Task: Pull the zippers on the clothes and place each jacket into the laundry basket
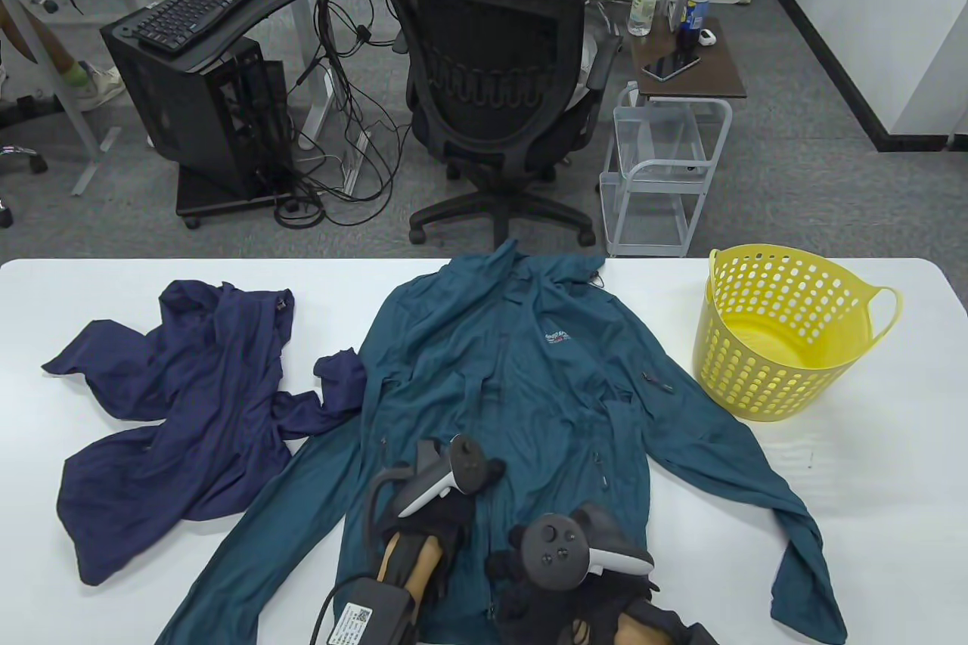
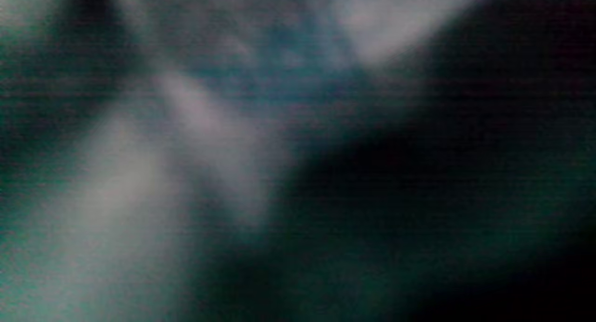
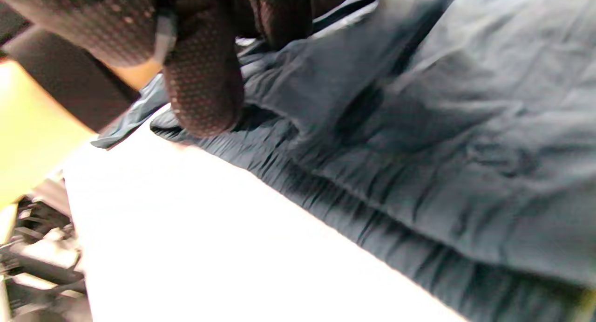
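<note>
Both hands sit on the lower front of the teal jacket [image 1: 522, 373], near the desk's [image 1: 870, 463] front edge. Left hand [image 1: 442, 501] lies on the fabric just left of the zipper line [image 1: 495, 388]; tracker hides the fingers, grip state cannot be told. Right hand [image 1: 560, 569] at the hem, closer to the front edge; right wrist view shows its gloved fingers [image 3: 205, 93] curled down onto the jacket's hem, grasping or only pressing unclear. Left wrist view is a dark blur, only teal tint. Jacket spread flat at desk centre, collar at the back edge. Navy jacket [image 1: 181, 403] crumpled near the left edge, its sleeve touching the teal one. Yellow laundry basket [image 1: 786, 335] upright near the right back corner.
</note>
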Available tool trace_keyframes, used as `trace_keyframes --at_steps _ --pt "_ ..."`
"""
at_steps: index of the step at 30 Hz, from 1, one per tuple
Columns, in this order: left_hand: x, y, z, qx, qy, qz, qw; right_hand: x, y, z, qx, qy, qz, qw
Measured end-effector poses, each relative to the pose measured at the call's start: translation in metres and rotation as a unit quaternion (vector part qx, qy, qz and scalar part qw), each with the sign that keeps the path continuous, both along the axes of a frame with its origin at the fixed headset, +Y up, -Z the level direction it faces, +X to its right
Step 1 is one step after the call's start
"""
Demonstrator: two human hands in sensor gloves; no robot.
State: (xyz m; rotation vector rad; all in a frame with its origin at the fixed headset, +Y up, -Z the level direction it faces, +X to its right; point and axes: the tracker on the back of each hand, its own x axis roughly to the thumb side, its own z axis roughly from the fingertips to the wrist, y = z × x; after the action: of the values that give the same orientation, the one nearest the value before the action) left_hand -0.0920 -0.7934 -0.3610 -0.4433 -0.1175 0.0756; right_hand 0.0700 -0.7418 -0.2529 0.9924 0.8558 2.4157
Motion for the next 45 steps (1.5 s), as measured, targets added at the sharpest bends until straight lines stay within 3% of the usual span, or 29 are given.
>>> trace_keyframes --at_steps 4,7,9,11,13,15,19,23,25,28,30,34,40,42,45 --pt "0.004 0.001 0.001 -0.004 -0.01 -0.003 1.0 0.013 0.003 -0.009 -0.034 -0.007 -0.051 0.998" --pt "0.008 0.009 0.008 -0.029 -0.043 -0.009 0.999 0.042 0.011 -0.026 0.009 -0.103 -0.095 0.99" --pt "0.012 0.016 0.017 -0.071 -0.064 0.004 0.995 0.074 0.017 -0.04 0.08 -0.228 -0.097 0.966" --pt "0.017 0.023 0.029 -0.111 -0.079 0.011 0.991 0.1 0.019 -0.048 0.134 -0.309 -0.083 0.938" --pt "0.024 0.03 0.043 -0.147 -0.107 0.002 0.983 0.137 0.017 -0.054 0.15 -0.4 -0.066 0.902" --pt "0.022 0.037 0.049 -0.142 -0.103 -0.012 0.984 0.161 0.013 -0.057 0.144 -0.451 -0.054 0.879" --pt "-0.006 0.057 0.052 -0.064 0.0 -0.002 0.998 0.192 0.004 -0.06 0.125 -0.514 -0.011 0.848" --pt "-0.055 0.066 0.049 -0.02 0.163 -0.008 0.986 0.204 -0.012 -0.065 0.111 -0.537 0.074 0.833" --pt "-0.07 0.054 0.045 -0.032 0.205 -0.011 0.978 0.204 -0.017 -0.066 0.093 -0.54 0.096 0.831" --pt "-0.083 0.027 0.037 -0.106 0.207 0.003 0.973 0.202 -0.027 -0.068 0.05 -0.534 0.118 0.836" --pt "-0.084 0.018 0.035 -0.121 0.209 0.014 0.97 0.198 -0.031 -0.068 0.037 -0.525 0.124 0.841" --pt "-0.071 0.034 0.038 -0.043 0.197 -0.009 0.979 0.19 -0.023 -0.067 0.066 -0.516 0.135 0.843" --pt "-0.04 0.043 0.046 -0.058 0.131 0.104 0.984 0.17 -0.015 -0.062 0.07 -0.505 0.126 0.851" --pt "-0.032 0.041 0.048 -0.087 0.106 0.178 0.974 0.155 -0.015 -0.062 0.065 -0.489 0.114 0.862" --pt "-0.018 0.035 0.049 -0.134 0.071 0.291 0.945 0.128 -0.019 -0.061 0.034 -0.475 0.061 0.877"
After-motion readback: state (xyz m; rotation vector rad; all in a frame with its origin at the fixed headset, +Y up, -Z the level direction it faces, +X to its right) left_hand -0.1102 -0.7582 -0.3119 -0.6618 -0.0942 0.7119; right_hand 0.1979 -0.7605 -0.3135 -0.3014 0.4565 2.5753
